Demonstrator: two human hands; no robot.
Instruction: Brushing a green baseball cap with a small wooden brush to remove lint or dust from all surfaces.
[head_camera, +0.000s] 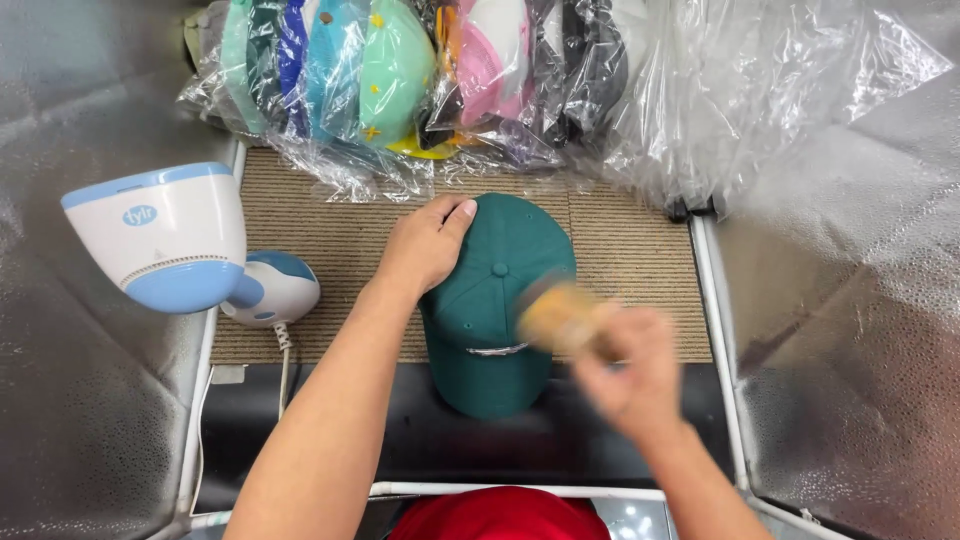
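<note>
Red fabric (500, 515), rounded like a cap's crown, sits at the bottom edge of the view, just below the green cap (497, 300) that everything else gathers around. That cap lies on the counter (620, 250), crown up, partly on a ribbed tan mat and partly on a black strip nearer the person, with its brim toward the person. On the cap's upper left side rests the left hand (425, 245), fingers together and laid flat over the crown, pressing rather than clasping. At the cap's right side the right hand (630, 375) is blurred; its grip is closed around a tan wooden-looking object (555, 318) that touches or hovers at the cap's right flank, and the blur hides which. Left of the cap stands a white and blue handheld steamer (170, 240) with a cord. Beyond the cap, a row of bagged caps (400, 70) in clear plastic stands in many colours.
</note>
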